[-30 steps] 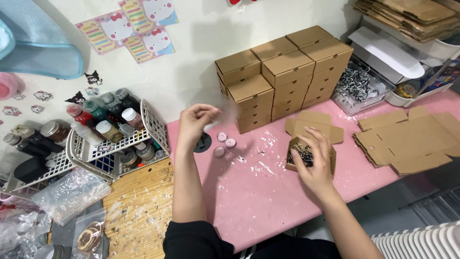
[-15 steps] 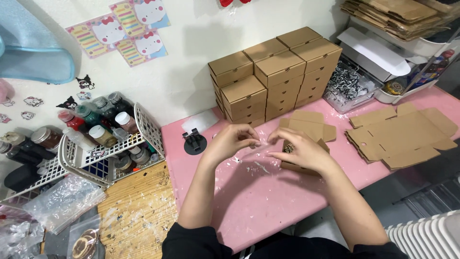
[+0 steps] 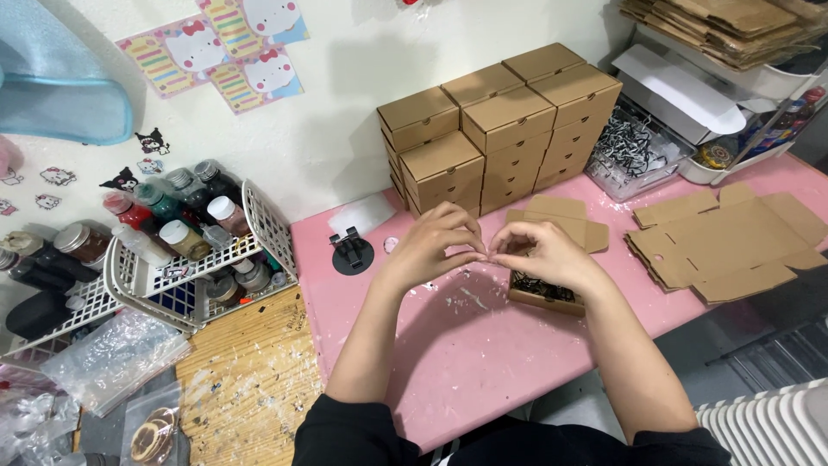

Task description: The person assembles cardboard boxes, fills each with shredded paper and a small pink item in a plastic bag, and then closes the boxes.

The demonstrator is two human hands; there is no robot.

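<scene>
Open cardboard box (image 3: 552,292) beneath left hand (image 3: 433,243), right hand (image 3: 543,255)

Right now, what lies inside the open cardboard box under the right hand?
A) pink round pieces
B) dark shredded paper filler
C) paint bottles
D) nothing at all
B: dark shredded strands show in the open cardboard box just below the right hand, whose fingertips meet those of the left hand above the pink table.
</scene>
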